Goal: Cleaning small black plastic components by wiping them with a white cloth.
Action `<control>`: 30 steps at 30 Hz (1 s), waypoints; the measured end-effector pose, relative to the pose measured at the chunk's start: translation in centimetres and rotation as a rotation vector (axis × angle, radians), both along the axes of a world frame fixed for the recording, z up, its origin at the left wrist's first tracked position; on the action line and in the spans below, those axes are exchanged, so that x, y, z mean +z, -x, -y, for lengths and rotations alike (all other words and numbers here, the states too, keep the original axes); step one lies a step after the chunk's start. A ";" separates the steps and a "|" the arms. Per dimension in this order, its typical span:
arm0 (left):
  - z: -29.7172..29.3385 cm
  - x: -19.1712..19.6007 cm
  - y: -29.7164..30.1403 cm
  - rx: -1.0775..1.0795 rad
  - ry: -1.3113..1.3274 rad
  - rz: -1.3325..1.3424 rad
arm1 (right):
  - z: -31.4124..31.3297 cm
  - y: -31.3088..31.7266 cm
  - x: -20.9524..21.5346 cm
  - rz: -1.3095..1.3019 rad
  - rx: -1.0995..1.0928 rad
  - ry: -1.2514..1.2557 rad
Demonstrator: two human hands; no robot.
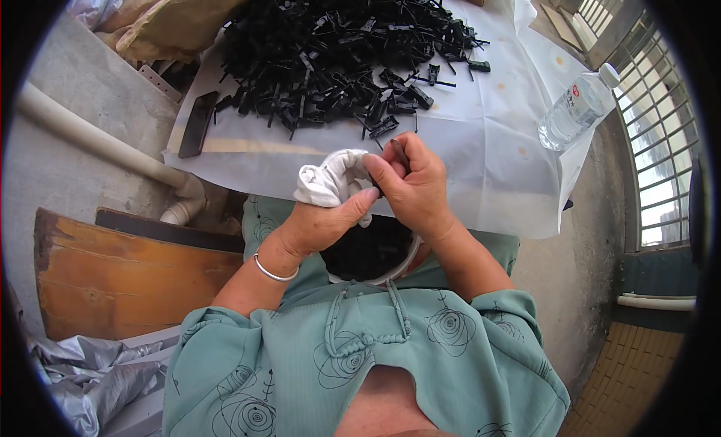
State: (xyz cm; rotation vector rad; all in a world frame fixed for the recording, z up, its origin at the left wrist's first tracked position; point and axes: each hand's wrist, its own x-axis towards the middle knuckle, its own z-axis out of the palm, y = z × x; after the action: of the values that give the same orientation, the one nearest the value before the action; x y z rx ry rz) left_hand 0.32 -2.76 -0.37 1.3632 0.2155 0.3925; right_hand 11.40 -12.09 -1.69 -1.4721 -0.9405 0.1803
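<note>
My left hand (327, 223) is closed in front of me, its fingers covered by a bunched white cloth (319, 183). Between its thumb and the cloth sits a small black plastic part (378, 186), mostly hidden by my fingers. Close against it, my right hand (420, 193) is closed with thumb and forefinger pinching near that part. A slender dark brown tool (401, 156) shows among the right fingers; its kind is unclear. Below both hands, at my lap, a round white-rimmed container (415, 251) holds a dark mass. Beyond them lies a large heap of black plastic parts (323, 54).
The table has a white plastic cover (481, 166). A dark phone (198, 125) lies at its left edge, and a clear water bottle (577, 110) stands at the right. Wooden boards (128, 275) and a pale pipe (98, 133) are at left; a barred window (661, 136) is at right.
</note>
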 end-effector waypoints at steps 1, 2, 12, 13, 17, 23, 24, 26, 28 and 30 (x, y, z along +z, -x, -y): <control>0.0 -0.2 0.0 0.000 0.001 -0.001 | 0.2 -0.4 0.1 -0.137 0.091 0.093; -0.1 -0.5 -0.1 0.039 -0.070 -0.028 | 0.4 -0.8 0.3 -0.138 0.092 0.094; -0.3 -1.3 -0.3 0.306 -0.774 0.044 | 0.5 -0.8 -0.3 0.084 0.286 0.199; -0.4 -1.1 -0.3 0.305 -0.774 0.043 | 0.4 -0.6 -0.5 0.045 0.270 0.207; -0.6 -0.6 -0.3 0.308 -0.952 0.029 | -0.3 -0.1 -1.5 -0.047 0.221 0.229; -1.5 -0.6 0.0 0.187 -0.270 -0.041 | 0.7 -2.0 0.3 0.057 0.238 0.200; -1.9 -0.4 0.2 0.143 -0.159 -0.055 | 1.0 -2.5 0.5 0.129 0.320 0.358; -2.6 -0.3 0.5 0.069 -0.016 -0.053 | 1.1 -2.8 0.4 0.202 0.402 0.514; -2.6 0.1 0.4 0.099 -0.055 -0.062 | 1.1 -2.9 -0.3 0.069 0.328 0.276; -2.3 0.3 0.4 0.131 -0.096 -0.071 | 0.8 -2.8 -0.3 0.154 0.336 0.175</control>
State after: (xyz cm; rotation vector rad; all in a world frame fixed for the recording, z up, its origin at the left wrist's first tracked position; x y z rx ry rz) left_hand -0.04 -0.48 -0.09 1.4628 0.3491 0.4690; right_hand 14.16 -12.90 -1.98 -1.4943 -1.3237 0.4080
